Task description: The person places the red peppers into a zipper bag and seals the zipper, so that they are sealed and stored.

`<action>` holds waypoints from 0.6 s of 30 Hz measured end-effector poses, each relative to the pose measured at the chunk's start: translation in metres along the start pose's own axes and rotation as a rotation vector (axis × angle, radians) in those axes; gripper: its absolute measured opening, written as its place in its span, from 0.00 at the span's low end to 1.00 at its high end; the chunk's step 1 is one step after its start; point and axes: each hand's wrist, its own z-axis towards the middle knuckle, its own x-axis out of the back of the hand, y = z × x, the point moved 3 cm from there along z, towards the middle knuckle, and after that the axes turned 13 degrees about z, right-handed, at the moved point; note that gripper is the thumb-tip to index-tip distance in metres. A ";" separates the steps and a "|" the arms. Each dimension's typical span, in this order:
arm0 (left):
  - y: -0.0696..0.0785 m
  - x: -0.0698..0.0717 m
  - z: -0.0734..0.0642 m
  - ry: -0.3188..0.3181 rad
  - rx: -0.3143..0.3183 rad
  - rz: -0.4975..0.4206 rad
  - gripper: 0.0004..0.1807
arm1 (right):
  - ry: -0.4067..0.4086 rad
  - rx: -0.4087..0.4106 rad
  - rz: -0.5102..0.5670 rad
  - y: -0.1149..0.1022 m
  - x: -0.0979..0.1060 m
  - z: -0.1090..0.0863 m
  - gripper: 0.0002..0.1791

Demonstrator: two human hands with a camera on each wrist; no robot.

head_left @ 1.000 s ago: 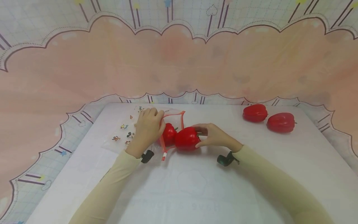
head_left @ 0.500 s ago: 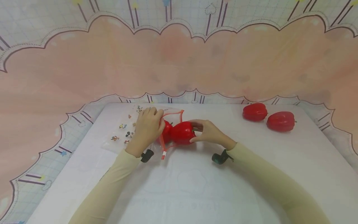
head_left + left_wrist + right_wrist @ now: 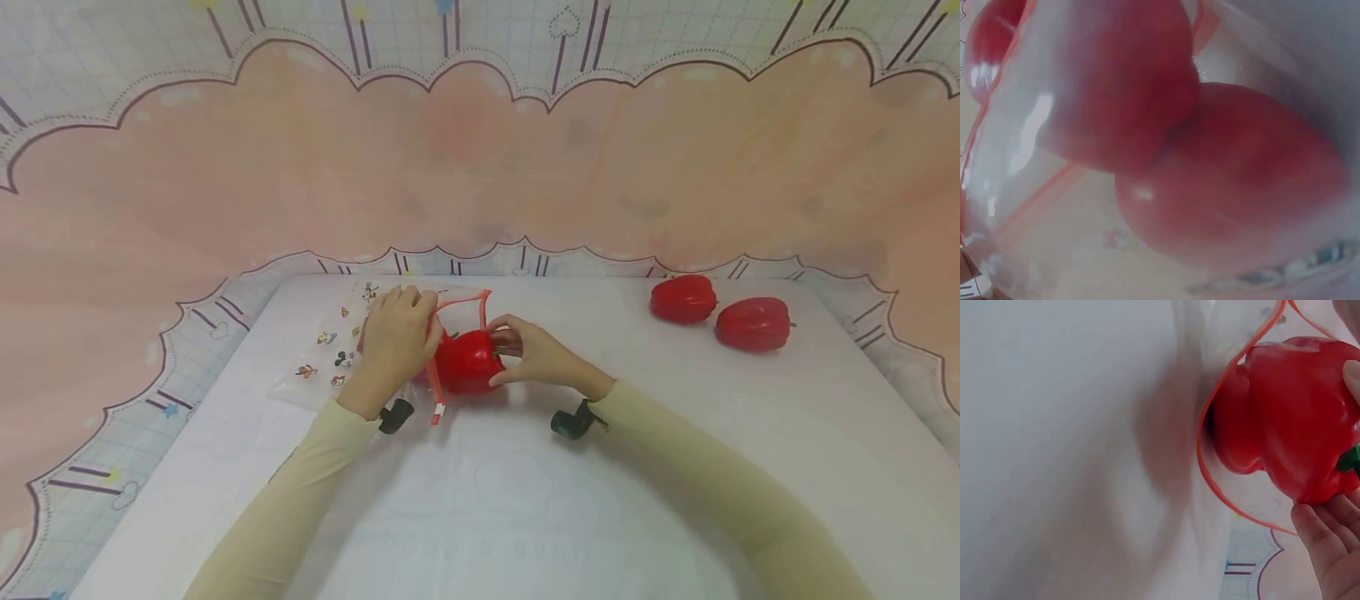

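A clear zip bag (image 3: pixel 306 392) with a red-orange rim and small cartoon prints lies at the table's left side. My left hand (image 3: pixel 397 337) grips its rim and holds the mouth apart. My right hand (image 3: pixel 540 358) holds a red bell pepper (image 3: pixel 467 362) around its stem end, thumb on one side and fingers on the other. That pepper is partly through the mouth and touches another red bell pepper (image 3: pixel 1232 428) inside the bag. Through the plastic, the left wrist view shows blurred red peppers (image 3: pixel 1229 175) pressed together. My left fingertips are hidden in that view.
Two more red bell peppers, one glossy (image 3: pixel 682 300) and one duller (image 3: pixel 753 324), lie at the back right of the white table (image 3: pixel 510 500). A patterned curtain (image 3: pixel 480 167) hangs behind the table's far edge.
My right hand has moved left, carrying its pepper into the bag's mouth. The pepper inside is now mostly hidden in the head view. My left hand has stayed almost in place.
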 end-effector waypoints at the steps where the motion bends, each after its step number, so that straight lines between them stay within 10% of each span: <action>1: 0.000 0.000 0.000 0.000 0.002 0.003 0.08 | -0.007 0.004 0.005 0.000 -0.001 0.001 0.37; 18: -0.002 0.002 -0.004 0.015 0.013 -0.019 0.07 | 0.146 0.050 -0.075 0.001 0.000 0.012 0.37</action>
